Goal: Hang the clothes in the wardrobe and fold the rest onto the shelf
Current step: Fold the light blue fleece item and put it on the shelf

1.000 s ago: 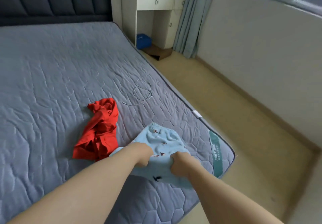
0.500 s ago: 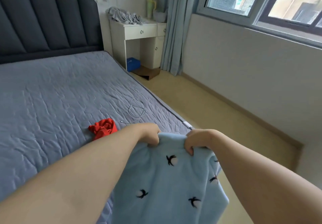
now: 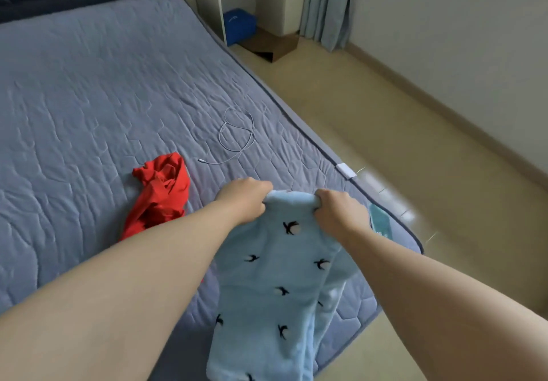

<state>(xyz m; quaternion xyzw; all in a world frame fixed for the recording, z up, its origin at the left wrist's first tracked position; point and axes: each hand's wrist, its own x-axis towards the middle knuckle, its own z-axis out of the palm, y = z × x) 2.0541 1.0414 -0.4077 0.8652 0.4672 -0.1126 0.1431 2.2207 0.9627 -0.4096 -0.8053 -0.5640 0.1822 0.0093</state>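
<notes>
A light blue garment with small black bird prints (image 3: 275, 286) hangs stretched out over the near corner of the bed. My left hand (image 3: 246, 200) grips its top edge on the left and my right hand (image 3: 338, 211) grips the same edge on the right, both with curled fingers. A crumpled red garment (image 3: 160, 194) lies on the grey quilted mattress (image 3: 89, 99) just left of my left forearm. No wardrobe or shelf is in view.
A coiled white cable (image 3: 237, 134) lies on the mattress beyond my hands. A white bedside desk (image 3: 207, 1) stands past the bed, with a blue box (image 3: 238, 25) and a brown board (image 3: 269, 45) under it. Pale curtain (image 3: 329, 4) and beige floor (image 3: 415, 158) are to the right.
Both hands lifted the blue garment off the mattress and now hold it out lengthwise by its top edge. The view rose towards the window, then dropped back onto the bed.
</notes>
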